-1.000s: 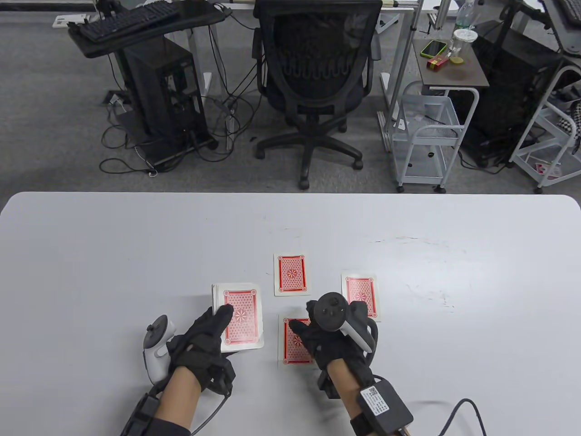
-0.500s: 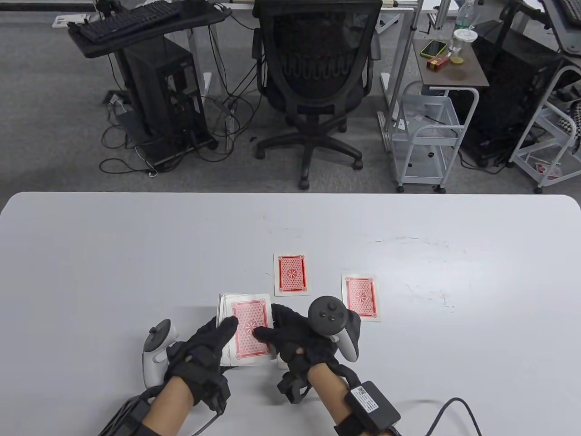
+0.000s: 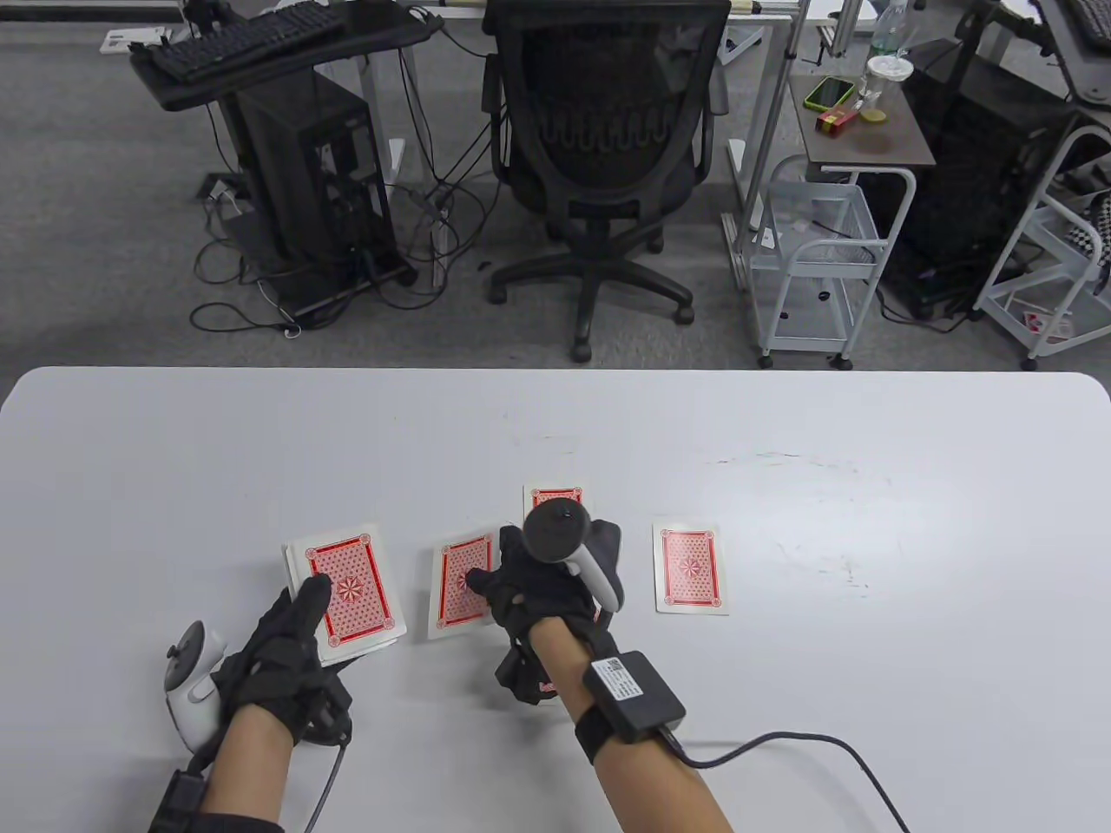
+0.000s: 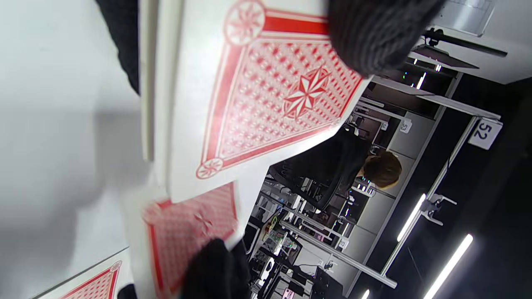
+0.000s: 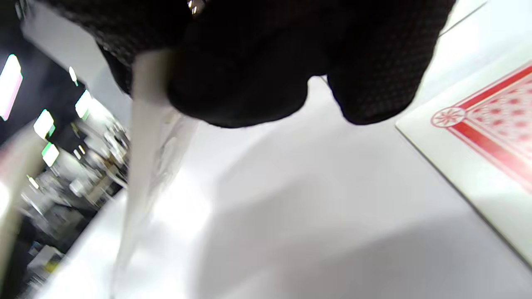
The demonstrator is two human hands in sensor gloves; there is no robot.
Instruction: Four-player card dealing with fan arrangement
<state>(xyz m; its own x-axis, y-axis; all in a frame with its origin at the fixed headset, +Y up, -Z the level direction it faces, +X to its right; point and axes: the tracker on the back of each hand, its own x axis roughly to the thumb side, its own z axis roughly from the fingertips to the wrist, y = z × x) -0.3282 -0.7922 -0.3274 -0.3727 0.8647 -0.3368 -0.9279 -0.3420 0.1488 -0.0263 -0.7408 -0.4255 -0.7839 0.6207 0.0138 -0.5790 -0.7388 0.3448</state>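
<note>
Behind the right hand (image 3: 542, 586), the far card (image 3: 555, 495) is mostly hidden; its fingers pinch one card (image 3: 460, 586). The left hand (image 3: 286, 651) grips the deck (image 3: 347, 590).

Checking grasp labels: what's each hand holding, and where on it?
Left hand grips the deck at its near end. Right hand pinches a single card at its right edge.

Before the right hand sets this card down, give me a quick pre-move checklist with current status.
1. Left hand grips the deck: ok.
2. Right hand pinches a single card: ok in the table view; whether only one, cannot tell.
3. Held card face down: ok, red back showing.
4. Right-side card flat, apart from the hands: ok.
5. Far card position: cannot tell, mostly hidden by the right hand's tracker.
6. Near card by the person: cannot tell, hidden.
</note>
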